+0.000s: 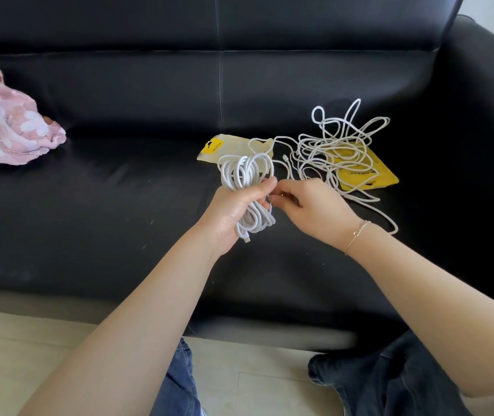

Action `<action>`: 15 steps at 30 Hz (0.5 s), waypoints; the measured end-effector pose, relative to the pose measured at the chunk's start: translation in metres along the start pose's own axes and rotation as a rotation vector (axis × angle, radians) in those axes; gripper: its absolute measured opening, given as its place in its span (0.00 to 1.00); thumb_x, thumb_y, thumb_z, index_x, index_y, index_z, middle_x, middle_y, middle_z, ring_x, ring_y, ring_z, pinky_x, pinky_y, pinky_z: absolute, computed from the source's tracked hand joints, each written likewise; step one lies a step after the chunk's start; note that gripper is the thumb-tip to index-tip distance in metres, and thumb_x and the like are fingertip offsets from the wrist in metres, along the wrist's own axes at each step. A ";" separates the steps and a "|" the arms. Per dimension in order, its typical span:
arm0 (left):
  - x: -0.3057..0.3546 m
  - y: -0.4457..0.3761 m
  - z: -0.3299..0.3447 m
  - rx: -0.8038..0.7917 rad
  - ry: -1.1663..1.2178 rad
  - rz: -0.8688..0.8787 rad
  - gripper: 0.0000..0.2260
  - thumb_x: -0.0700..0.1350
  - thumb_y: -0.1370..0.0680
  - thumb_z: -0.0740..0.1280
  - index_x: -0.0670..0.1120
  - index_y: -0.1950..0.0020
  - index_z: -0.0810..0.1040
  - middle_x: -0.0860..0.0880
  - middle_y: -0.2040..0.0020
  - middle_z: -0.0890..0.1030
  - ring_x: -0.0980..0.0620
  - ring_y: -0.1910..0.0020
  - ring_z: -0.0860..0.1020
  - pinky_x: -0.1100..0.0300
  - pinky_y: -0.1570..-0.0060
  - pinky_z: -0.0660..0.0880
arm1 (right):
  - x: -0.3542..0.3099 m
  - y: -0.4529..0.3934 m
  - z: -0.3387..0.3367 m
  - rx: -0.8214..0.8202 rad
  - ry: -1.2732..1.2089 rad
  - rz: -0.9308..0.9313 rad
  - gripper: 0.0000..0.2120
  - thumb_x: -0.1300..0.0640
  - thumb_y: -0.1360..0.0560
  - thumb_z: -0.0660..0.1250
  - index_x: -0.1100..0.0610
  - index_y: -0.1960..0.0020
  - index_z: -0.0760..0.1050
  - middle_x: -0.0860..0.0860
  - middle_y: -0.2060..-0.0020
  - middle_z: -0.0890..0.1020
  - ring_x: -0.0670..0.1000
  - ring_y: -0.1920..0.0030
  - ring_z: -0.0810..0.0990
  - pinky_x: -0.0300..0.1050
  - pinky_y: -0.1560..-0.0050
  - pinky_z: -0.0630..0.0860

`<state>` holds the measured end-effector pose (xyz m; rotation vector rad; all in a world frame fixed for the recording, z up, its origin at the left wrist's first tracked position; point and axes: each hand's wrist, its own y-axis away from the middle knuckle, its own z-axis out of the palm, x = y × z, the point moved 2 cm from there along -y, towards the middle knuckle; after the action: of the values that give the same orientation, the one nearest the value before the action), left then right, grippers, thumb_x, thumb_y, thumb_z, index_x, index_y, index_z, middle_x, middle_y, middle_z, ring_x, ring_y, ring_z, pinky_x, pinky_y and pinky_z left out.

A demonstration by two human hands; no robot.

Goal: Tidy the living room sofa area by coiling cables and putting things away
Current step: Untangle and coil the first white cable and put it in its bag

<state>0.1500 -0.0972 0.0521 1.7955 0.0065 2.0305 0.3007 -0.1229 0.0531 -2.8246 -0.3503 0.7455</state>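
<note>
My left hand point(236, 205) grips a coiled white cable point(247, 172) around its middle, above the black sofa seat point(89, 205). The coil's loops stick out above my fingers and a plug end hangs below my palm. My right hand point(308, 205) sits right beside the coil, its fingertips pinching the cable's end against the bundle. To the right, a loose tangled white cable point(338, 145) lies on the seat, partly over a yellow packaging bag point(368, 175). A second clear bag with a yellow label point(218, 147) lies behind the coil.
A crumpled pink blanket point(5, 127) lies on the left end of the sofa. The sofa's right armrest point(485, 115) rises beside the tangle. My knees in blue jeans point(389, 385) are on the pale tiled floor point(29, 349) in front of the sofa.
</note>
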 end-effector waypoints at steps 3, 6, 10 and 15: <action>0.003 -0.001 -0.004 0.070 0.013 0.009 0.07 0.47 0.23 0.72 0.45 0.49 0.81 0.49 0.63 0.80 0.53 0.62 0.80 0.58 0.60 0.80 | 0.002 0.000 -0.004 -0.041 -0.005 0.023 0.14 0.49 0.20 0.62 0.57 0.58 0.77 0.46 0.74 0.71 0.46 0.73 0.69 0.43 0.70 0.64; 0.009 -0.005 -0.017 0.130 0.008 0.008 0.06 0.48 0.23 0.71 0.48 0.49 0.81 0.51 0.62 0.80 0.53 0.60 0.80 0.58 0.58 0.79 | 0.013 0.000 -0.016 -0.106 -0.042 0.086 0.17 0.48 0.20 0.62 0.57 0.62 0.76 0.48 0.75 0.70 0.47 0.73 0.68 0.45 0.67 0.68; 0.017 -0.004 -0.023 0.007 0.168 0.034 0.03 0.44 0.21 0.67 0.47 0.48 0.80 0.49 0.50 0.85 0.51 0.46 0.83 0.54 0.45 0.79 | 0.026 0.000 -0.026 -0.183 -0.137 0.150 0.17 0.49 0.22 0.64 0.58 0.65 0.75 0.46 0.77 0.68 0.46 0.74 0.65 0.44 0.67 0.66; 0.021 -0.002 -0.017 0.118 0.357 0.059 0.08 0.44 0.21 0.68 0.43 0.58 0.78 0.49 0.67 0.79 0.54 0.67 0.81 0.53 0.51 0.81 | 0.027 -0.003 -0.037 -0.128 -0.089 0.177 0.29 0.40 0.24 0.65 0.58 0.73 0.61 0.49 0.78 0.60 0.47 0.75 0.58 0.44 0.70 0.59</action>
<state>0.1333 -0.0841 0.0689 1.4887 0.1849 2.4120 0.3423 -0.1174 0.0730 -2.9781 -0.1681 0.9169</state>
